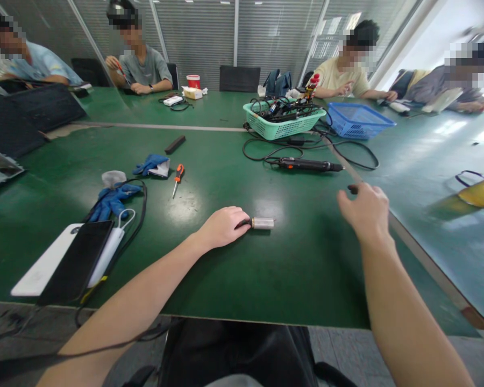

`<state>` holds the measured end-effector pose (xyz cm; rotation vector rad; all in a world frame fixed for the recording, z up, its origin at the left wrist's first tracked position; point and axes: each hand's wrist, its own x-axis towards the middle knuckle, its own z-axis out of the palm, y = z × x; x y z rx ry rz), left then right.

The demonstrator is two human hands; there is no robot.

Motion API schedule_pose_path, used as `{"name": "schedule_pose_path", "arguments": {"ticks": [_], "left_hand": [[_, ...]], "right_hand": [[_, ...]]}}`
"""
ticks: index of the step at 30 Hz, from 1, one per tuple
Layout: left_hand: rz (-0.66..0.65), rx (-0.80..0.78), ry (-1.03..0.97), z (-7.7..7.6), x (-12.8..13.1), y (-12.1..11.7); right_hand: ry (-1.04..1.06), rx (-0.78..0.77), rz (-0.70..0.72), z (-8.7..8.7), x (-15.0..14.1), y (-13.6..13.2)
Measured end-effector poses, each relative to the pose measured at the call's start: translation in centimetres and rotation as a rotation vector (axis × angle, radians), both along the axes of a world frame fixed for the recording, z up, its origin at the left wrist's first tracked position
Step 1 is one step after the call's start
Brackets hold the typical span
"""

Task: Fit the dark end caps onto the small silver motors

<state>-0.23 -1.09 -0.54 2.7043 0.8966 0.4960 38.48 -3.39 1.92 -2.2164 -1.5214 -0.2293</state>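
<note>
My left hand (224,226) rests on the green table (234,269) with its fingers closed around the dark end of a small silver cylindrical motor (262,223), which lies flat and points right. My right hand (365,209) hovers above the table to the right, fingers curled, with a small dark piece (353,188) pinched at its fingertips. A black electric screwdriver (306,165) with a looping cable lies on the table beyond both hands.
An orange-handled screwdriver (178,178), blue gloves (115,199), a white power bank under a black phone (76,260) lie left. A teal basket (282,123) of cables and a blue basket (358,121) stand behind. Several people sit around the far side.
</note>
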Motion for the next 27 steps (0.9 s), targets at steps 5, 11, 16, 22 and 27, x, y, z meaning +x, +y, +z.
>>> {"name": "schedule_pose_path", "arguments": {"ticks": [5, 11, 16, 22, 27], "left_hand": [[0.009, 0.004, 0.000, 0.1, 0.2, -0.1], [0.006, -0.008, -0.005, 0.2, 0.2, 0.0], [-0.008, -0.005, -0.003, 0.0, 0.1, 0.1], [-0.014, -0.008, -0.001, 0.0, 0.1, 0.0], [-0.012, -0.008, -0.011, 0.0, 0.1, 0.0]], "right_hand": [[0.155, 0.098, 0.594, -0.3, -11.7, -0.5], [0.142, 0.089, 0.964, -2.4, -17.0, -1.7], [0.148, 0.039, 1.048, -2.8, -16.2, -1.5], [0.137, 0.025, 1.060, -2.7, -16.2, -1.6], [0.136, 0.025, 1.062, -2.8, -16.2, -1.6]]}}
